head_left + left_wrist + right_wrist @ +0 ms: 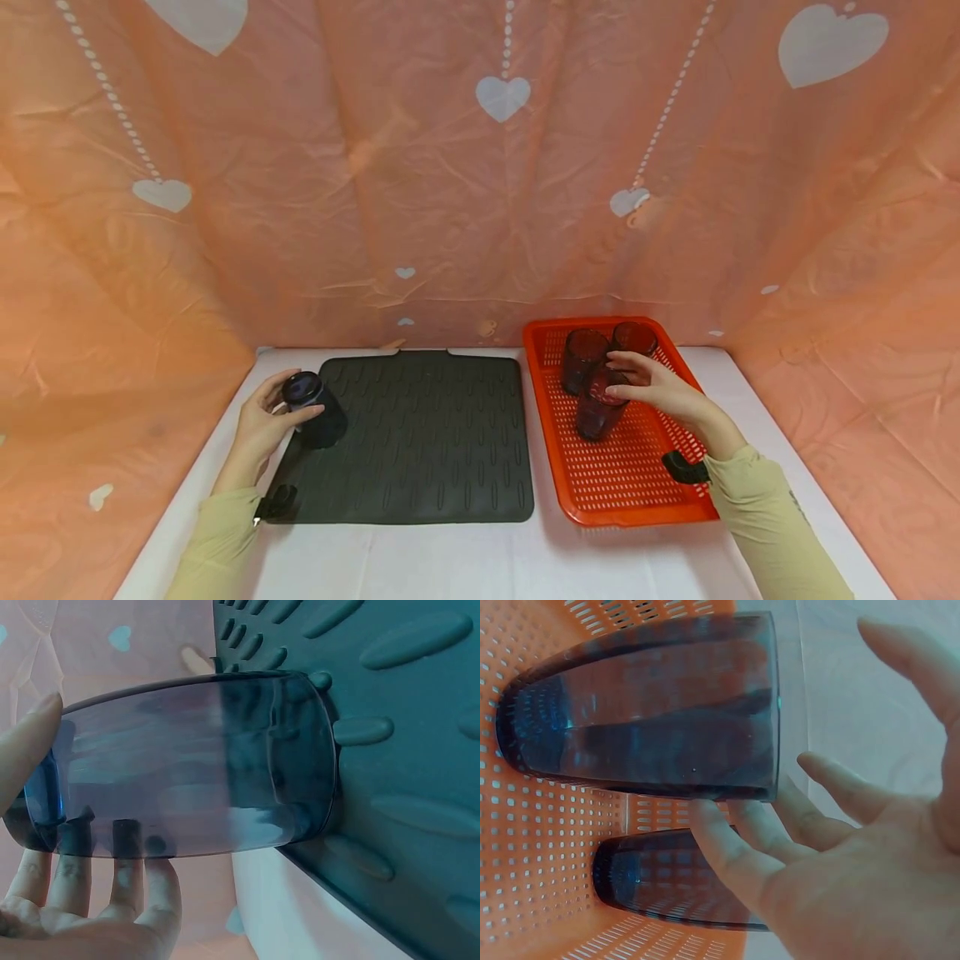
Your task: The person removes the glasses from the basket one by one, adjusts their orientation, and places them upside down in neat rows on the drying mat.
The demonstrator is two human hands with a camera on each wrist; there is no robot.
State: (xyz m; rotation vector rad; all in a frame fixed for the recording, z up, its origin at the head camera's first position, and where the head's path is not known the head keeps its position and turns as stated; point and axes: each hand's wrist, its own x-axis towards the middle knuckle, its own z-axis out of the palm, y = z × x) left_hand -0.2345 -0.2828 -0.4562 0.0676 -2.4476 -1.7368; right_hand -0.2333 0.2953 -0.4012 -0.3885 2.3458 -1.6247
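My left hand (258, 429) holds a dark blue drinking glass (324, 423) near its narrow base, thumb on one side and fingers on the other. That glass (187, 769) is upside down, its wide rim on the left part of the dark ribbed mat (427, 442). Over the orange basket (611, 496), my right hand (667, 396) reaches to the nearest upright glass (596, 417). In the right wrist view its fingers (735, 862) are spread by the rim of the glass (660, 712), and the thumb stands apart from it. Whether the fingertips touch is unclear.
Two more glasses stand in the basket, one at the left (583, 358) and one at the back (635, 336). The perforated basket has a raised rim. A white cloth (442, 562) covers the table, and an orange curtain (450, 208) hangs behind and at both sides.
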